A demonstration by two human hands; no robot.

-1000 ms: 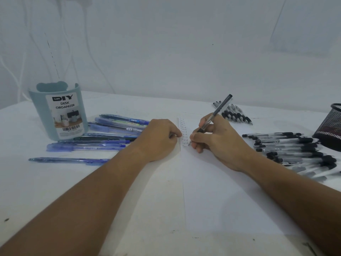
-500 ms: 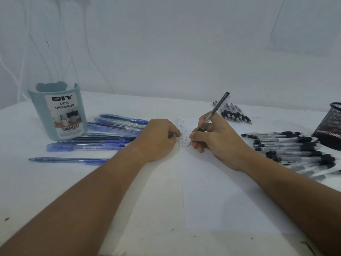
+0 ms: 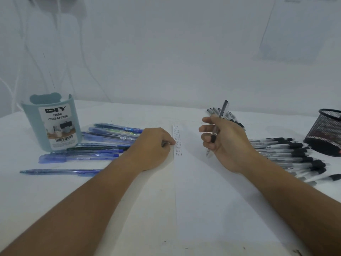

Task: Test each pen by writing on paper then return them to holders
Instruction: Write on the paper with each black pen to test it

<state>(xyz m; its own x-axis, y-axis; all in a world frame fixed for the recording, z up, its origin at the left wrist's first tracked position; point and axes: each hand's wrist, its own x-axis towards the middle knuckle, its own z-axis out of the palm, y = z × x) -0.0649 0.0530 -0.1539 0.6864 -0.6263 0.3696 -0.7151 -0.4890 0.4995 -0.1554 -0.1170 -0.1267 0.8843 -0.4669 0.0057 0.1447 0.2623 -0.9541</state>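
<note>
Above the right half of the paper (image 3: pixel 212 200), a black-capped pen (image 3: pixel 215 130) is gripped in the right hand (image 3: pixel 227 143), its fingers curled round the barrel and its tip pointed down and lifted clear of the sheet. Just to the left, a column of small words reading "Test" (image 3: pixel 178 140) is written down the paper's left edge, and that edge is pressed flat by the left hand (image 3: pixel 153 146), which is curled into a loose fist with nothing visibly held in it. From the length of that column it is judged that about a dozen pens are already tested, and that the pen in hand has probably made its mark and is due to be set down or returned. Further right, many black pens (image 3: pixel 287 154) are spread on the table beside a black mesh holder (image 3: pixel 326 133), with a smaller bunch (image 3: pixel 234 119) behind the right hand. Further left, blue pens (image 3: pixel 103 145) are laid out next to a teal organizer (image 3: pixel 53 122). No pens can be seen standing in either holder, so the returning step appears to be almost wholly undone, and much of the testing is likely left as well.
</note>
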